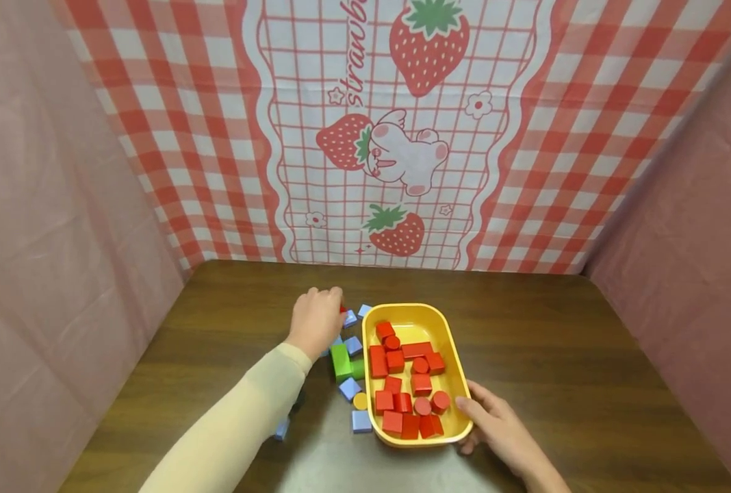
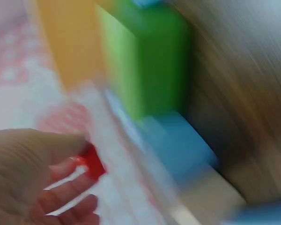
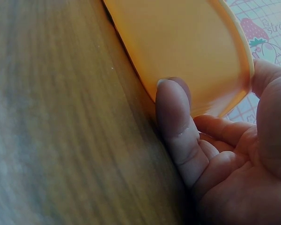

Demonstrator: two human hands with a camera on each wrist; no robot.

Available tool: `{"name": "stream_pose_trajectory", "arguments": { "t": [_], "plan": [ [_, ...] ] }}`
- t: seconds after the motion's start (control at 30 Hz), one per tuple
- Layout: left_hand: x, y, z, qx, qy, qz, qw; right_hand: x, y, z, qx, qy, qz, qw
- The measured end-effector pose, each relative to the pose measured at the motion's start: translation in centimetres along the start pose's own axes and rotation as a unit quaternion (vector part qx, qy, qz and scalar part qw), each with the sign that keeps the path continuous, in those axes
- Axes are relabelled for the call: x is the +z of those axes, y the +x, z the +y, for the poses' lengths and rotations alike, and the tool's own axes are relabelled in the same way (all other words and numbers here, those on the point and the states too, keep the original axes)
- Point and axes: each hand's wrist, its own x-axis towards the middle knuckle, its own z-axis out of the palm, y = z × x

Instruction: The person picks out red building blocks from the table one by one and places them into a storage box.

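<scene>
My left hand pinches a small red block between thumb and fingers, left of a yellow plastic tray. In the head view that block is mostly hidden behind the fingers. At the tray's near right corner my right hand holds on, its thumb over the rim and other fingers against the outer wall. Inside the tray lie several red blocks, cubes, cylinders and longer bars. Close to my left hand are blue blocks and a green block.
Along the tray's left side lie more blocks, among them a yellow cylinder and a blue square block. Another blue block shows beneath the left forearm. A strawberry-print cloth hangs behind the wooden table.
</scene>
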Motion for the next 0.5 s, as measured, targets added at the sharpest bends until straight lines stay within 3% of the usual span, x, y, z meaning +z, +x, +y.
{"name": "stream_pose_trajectory", "arguments": {
  "t": [0.1,0.2,0.27,0.37,0.5],
  "plan": [
    [-1.4,-0.9,3.4,0.084,-0.063,-0.021,0.9943,-0.1,0.0,-0.1,-0.004,-0.002,0.0,1.0],
    [-1.6,-2.0,6.5,0.19,-0.077,-0.09,0.9746,-0.2,-0.1,-0.2,-0.012,0.0,-0.004,1.0],
    [-1.1,-2.5,8.1,0.238,-0.057,-0.128,0.9611,-0.2,-0.1,-0.2,-0.015,0.002,-0.007,1.0],
    [-0.2,-2.8,9.8,0.268,-0.011,-0.141,0.9528,-0.2,-0.2,-0.2,-0.014,0.005,-0.006,1.0],
    [0.8,-2.9,11.1,0.271,0.008,-0.132,0.9535,-0.1,-0.3,-0.2,-0.019,0.002,-0.011,1.0]
  ]
}}
